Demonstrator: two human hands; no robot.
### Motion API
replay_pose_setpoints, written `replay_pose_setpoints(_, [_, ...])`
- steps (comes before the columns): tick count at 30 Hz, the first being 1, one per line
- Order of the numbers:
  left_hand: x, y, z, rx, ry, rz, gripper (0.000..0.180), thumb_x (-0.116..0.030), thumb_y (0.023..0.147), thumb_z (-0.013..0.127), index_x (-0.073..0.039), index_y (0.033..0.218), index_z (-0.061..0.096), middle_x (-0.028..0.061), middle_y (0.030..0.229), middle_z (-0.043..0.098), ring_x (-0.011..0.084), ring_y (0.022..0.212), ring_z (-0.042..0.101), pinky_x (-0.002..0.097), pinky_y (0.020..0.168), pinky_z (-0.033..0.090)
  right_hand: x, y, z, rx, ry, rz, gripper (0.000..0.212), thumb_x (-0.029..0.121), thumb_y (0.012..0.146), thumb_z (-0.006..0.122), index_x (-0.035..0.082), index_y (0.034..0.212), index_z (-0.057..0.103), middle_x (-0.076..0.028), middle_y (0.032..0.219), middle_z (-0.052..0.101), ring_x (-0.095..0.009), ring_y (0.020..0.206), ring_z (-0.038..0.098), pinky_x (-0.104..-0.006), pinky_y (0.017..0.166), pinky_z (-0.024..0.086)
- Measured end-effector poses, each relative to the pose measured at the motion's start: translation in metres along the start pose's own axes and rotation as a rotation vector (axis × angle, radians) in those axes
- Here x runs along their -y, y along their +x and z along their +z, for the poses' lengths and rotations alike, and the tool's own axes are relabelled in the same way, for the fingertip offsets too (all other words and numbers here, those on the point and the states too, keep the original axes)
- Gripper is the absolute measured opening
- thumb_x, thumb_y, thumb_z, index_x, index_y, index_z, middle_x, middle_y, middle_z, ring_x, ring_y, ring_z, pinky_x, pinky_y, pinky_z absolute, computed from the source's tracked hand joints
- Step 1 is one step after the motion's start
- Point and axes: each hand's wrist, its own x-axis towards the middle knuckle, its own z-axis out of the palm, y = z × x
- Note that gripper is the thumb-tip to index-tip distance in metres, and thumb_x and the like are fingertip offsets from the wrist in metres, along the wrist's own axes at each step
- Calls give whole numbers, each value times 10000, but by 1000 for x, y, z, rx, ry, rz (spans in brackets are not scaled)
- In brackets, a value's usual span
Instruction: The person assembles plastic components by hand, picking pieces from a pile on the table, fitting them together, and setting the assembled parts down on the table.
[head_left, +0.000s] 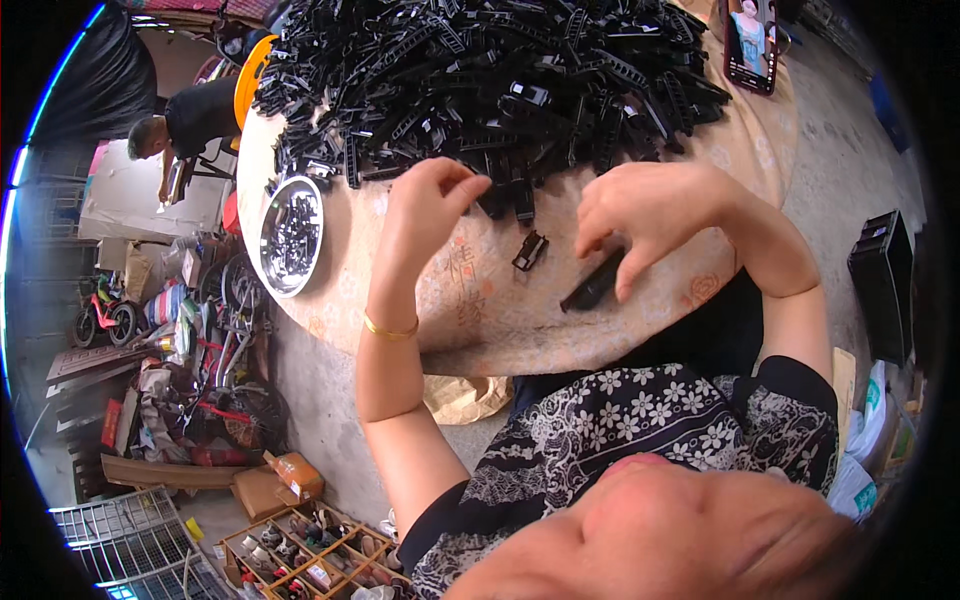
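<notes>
My left hand [430,208] is at the near edge of a large heap of black plastic parts [490,90], thumb and fingertips pinched together. What lies between them, if anything, I cannot make out against the dark parts. Further right, my right hand [650,212] is above a long black plastic piece [592,287], its thumb apart from its bent fingers. That hand partly covers the piece, and contact with it is unclear. Between my hands a small black frame-shaped part [530,251] lies on the patterned tablecloth [450,330].
A round white-rimmed dish [291,237] holding small parts sits at the table's left. The phone [751,45] stands at the far right edge. Another person [190,125] bends over at the far left. Bicycles [232,340] and a shoe rack [310,555] occupy the floor at left.
</notes>
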Motion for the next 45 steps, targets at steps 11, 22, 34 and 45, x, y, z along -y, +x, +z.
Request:
replay_pose_setpoints(11, [8, -2, 6, -28, 259, 247, 276, 77, 711, 576, -14, 968, 623, 136, 853, 566, 314, 804, 568, 348, 721, 461, -33, 70, 16, -544, -765, -37, 309, 101, 741, 526, 33, 1036, 585, -46, 903, 573, -195, 945, 479, -296, 756, 408])
replay_pose_setpoints(22, [0, 4, 7, -71, -290, 54, 202, -43, 702, 730, 20, 837, 592, 80, 847, 631, 128, 690, 586, 255, 622, 479, -28, 28, -16, -1056, -203, -50, 265, 36, 772, 624, 13, 1033, 585, -122, 911, 600, -271, 824, 587, -308, 733, 479])
replay_pose_setpoints(34, [-26, -2, 46, -46, -683, 42, 669, 19, 678, 748, 31, 1241, 387, 92, 844, 600, 126, 708, 613, 238, 580, 518, -11, 32, 18, -830, 607, 139, 273, 140, 879, 569, 4, 1114, 587, -64, 820, 637, -69, 636, 562, -217, 574, 472])
replay_pose_setpoints(45, [-25, -9, 50, -99, -1020, 139, 304, -23, 852, 590, 10, 1085, 398, 113, 964, 565, 170, 904, 590, 331, 841, 518, -10, 26, 21, -1048, -5, 19, 253, 149, 830, 596, 1, 1035, 615, -150, 808, 621, -278, 712, 609, -333, 617, 481])
